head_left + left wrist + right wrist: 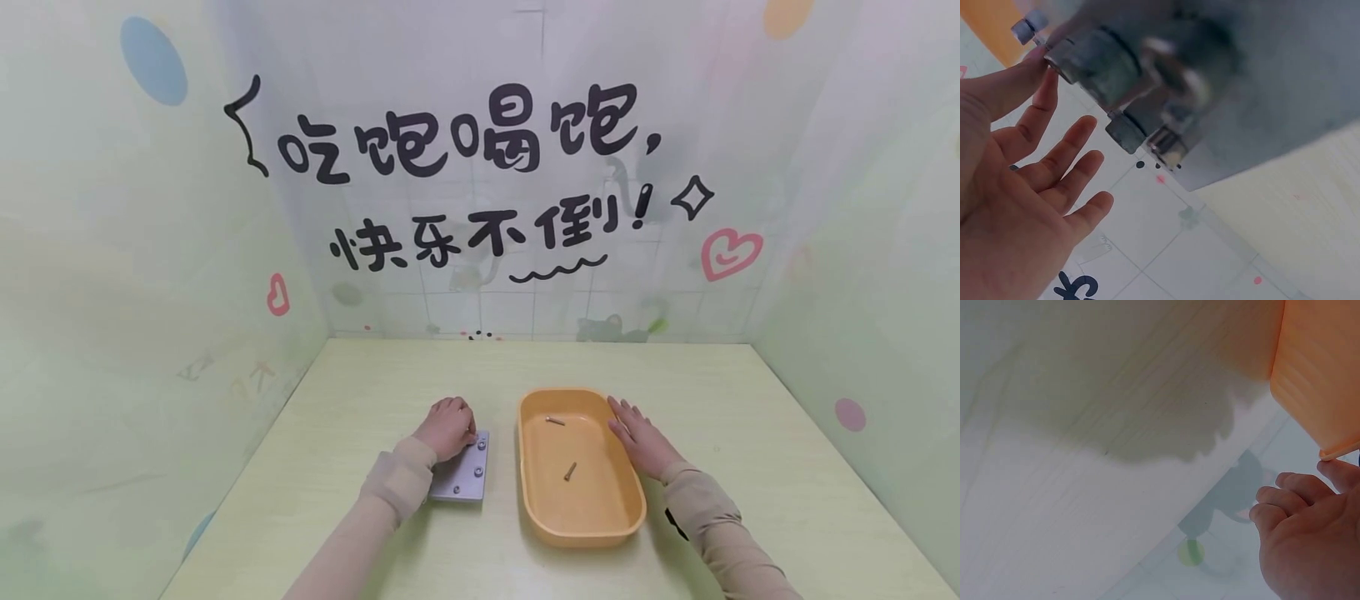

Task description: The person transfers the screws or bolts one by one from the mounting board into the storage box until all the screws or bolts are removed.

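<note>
A grey metal plate (467,477) with several socket-head screws (478,472) standing along its edges lies on the table, left of the orange tray. Over its far end is my left hand (447,429), thumb and index finger pinching a screw at the edge in the left wrist view; the other fingers (1079,134) spread loosely. My right hand (643,437) rests against the right rim of the orange tray (592,492), fingers fairly straight and fingertips touching the rim. Inside the tray lie two loose screws, one far (555,422) and one near the middle (571,472).
The pale table (405,367) is enclosed by a printed back wall (480,308) and two side walls. A narrow strip of table separates the plate from the tray.
</note>
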`<state>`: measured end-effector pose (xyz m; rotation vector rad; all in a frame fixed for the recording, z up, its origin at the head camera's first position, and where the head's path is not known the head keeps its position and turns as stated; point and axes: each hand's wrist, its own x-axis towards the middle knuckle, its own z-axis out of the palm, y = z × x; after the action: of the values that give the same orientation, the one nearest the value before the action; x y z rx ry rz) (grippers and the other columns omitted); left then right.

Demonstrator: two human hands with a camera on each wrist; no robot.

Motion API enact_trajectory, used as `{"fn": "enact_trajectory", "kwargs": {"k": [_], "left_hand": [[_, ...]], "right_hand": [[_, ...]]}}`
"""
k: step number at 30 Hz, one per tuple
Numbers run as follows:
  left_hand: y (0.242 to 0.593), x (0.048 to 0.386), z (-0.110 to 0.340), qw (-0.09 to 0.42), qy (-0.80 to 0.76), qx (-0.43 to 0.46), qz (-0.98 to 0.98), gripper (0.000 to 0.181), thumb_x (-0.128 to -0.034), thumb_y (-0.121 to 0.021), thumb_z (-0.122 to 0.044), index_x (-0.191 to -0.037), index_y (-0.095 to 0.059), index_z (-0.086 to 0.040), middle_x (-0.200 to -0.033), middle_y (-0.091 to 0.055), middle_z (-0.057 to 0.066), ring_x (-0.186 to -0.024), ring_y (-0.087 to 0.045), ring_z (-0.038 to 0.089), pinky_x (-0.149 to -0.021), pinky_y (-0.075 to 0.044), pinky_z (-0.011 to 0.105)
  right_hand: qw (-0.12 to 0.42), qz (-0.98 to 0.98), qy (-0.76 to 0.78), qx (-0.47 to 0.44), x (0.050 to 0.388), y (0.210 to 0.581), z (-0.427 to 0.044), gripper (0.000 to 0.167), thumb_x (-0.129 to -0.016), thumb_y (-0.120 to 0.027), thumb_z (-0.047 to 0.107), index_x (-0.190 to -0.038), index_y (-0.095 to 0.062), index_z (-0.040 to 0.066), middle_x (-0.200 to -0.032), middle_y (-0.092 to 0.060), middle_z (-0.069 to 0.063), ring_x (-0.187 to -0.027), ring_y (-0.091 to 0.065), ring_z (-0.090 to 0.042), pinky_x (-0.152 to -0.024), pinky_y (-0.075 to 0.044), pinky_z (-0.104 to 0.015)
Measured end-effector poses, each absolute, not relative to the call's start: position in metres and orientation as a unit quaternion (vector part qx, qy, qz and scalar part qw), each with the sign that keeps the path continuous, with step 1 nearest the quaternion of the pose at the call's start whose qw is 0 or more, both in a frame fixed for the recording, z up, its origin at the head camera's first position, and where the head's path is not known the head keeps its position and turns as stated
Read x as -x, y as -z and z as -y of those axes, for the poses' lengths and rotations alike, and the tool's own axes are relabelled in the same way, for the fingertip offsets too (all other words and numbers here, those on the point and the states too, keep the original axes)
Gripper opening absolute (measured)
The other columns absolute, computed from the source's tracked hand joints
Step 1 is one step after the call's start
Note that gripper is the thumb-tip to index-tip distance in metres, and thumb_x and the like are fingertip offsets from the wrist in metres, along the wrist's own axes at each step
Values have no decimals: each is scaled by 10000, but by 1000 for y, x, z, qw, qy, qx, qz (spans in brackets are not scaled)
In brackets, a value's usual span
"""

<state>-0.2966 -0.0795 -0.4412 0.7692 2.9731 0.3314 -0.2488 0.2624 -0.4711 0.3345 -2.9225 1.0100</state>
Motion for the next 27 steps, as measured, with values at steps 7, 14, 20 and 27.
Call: {"fn": "enact_trajectory", "kwargs": {"k": [7,14,20,27], "left_hand": [[442,297,78,23,-99,-253,-962,102,-920,-690,-152,-838,-646,-112,-1120,-592,111,-1199,-518,348,-1139,-352,530],[443,299,72,19,-90,-263,-960,106,-910,-698,-137,-820,-646,-118,-1099,-591,107,-1167,-529,338,-1118,-378,533],[444,299,71,16,-90,-261,-961,115,-906,-699,-132,-806,-644,-124,-1086,-588,100,-1151,-531,329,-1119,-376,521],[440,298,72,18,-89,-257,-962,111,-905,-701,-146,-810,-654,-115,-1093,-595,105,-1162,-534,334,-1122,-376,529]], "right_hand": [[16,940,-324,-105,249,470,-263,507,-1078,-367,196,-1500,-282,-72,-1526,-242,-369,-1416,-159,-573,-1164,-126,-685],[17,941,-322,-103,249,471,-263,504,-1077,-372,191,-1496,-287,-75,-1520,-248,-373,-1412,-166,-575,-1162,-135,-683],[14,941,-323,-102,248,471,-261,504,-1077,-371,187,-1498,-284,-76,-1525,-246,-364,-1417,-164,-568,-1166,-130,-677],[12,941,-322,-100,248,469,-261,507,-1077,-371,192,-1499,-281,-75,-1527,-244,-365,-1420,-160,-565,-1169,-125,-673]]}}
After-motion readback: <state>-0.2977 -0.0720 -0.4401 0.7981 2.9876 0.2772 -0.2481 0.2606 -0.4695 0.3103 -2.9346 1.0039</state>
